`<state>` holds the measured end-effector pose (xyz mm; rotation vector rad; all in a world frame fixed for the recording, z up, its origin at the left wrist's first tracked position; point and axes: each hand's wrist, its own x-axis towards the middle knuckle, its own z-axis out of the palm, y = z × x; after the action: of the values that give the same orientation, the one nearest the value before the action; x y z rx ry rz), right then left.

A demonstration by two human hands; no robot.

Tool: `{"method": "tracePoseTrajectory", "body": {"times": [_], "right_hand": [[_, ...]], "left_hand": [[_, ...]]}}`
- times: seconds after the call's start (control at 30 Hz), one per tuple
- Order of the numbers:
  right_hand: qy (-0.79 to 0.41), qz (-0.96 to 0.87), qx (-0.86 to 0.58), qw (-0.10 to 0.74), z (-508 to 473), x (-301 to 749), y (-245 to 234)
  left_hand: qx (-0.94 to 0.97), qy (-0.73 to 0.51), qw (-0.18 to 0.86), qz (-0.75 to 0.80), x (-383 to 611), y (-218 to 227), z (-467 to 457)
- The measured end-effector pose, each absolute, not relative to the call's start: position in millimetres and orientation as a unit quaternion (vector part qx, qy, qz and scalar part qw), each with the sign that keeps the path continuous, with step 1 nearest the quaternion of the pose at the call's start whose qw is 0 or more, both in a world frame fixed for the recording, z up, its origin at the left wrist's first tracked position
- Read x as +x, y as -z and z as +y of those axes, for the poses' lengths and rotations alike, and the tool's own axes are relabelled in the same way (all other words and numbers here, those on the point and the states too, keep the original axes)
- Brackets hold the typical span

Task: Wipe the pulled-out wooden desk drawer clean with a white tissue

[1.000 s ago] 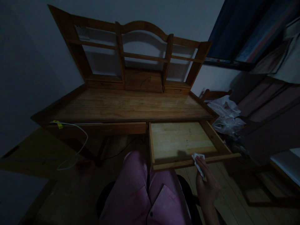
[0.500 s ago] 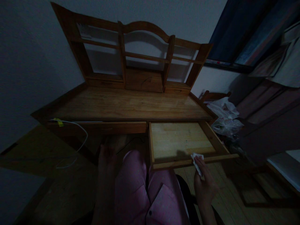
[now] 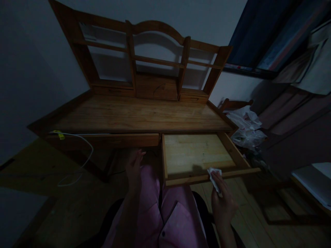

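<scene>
A pulled-out wooden drawer [image 3: 196, 148] sticks out from the right side of the desk, with a bare pale bottom. At its front edge my right hand [image 3: 223, 198] is closed on a white tissue [image 3: 215, 179], which lies folded over the top of the drawer front. My left hand [image 3: 133, 168] hovers in front of the desk, to the left of the drawer and above my lap. Its fingers are loosely bent and apart, with nothing in them.
The wooden desk [image 3: 144, 115] carries a shelf unit [image 3: 157, 61] at the back. A second drawer [image 3: 124, 140] is at the left, where a white cable [image 3: 90, 151] with a yellow tag hangs down. Plastic bags [image 3: 245, 120] sit on a chair at right.
My left hand has risen and moved right, from low beside my leg to near the drawer's left side. My right hand stays on the drawer front with the tissue. The view has shifted slightly.
</scene>
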<state>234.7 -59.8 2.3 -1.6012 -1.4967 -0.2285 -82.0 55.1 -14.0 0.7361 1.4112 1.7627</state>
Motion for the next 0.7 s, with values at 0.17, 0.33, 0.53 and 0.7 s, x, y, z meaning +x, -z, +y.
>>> {"method": "tracePoseTrajectory", "body": {"times": [0.17,0.33,0.53,0.7], "right_hand": [[0.101,-0.608,-0.645,0.451,-59.3,237.3,-4.6],[0.114,-0.601,-0.656,0.442,-57.7,239.4,-4.6],[0.037,-0.566,-0.685,0.457,-63.6,231.5,-36.7],[-0.171,-0.405,-0.706,0.555,-71.3,208.5,-72.1]], "left_hand": [[0.366,-0.651,0.308,0.589,-83.7,8.6,56.2],[0.399,-0.637,0.286,0.594,-83.4,5.8,56.1],[0.479,-0.631,0.268,0.548,-71.0,-13.6,50.9],[0.571,-0.593,0.253,0.508,-43.1,-61.5,24.7]]}}
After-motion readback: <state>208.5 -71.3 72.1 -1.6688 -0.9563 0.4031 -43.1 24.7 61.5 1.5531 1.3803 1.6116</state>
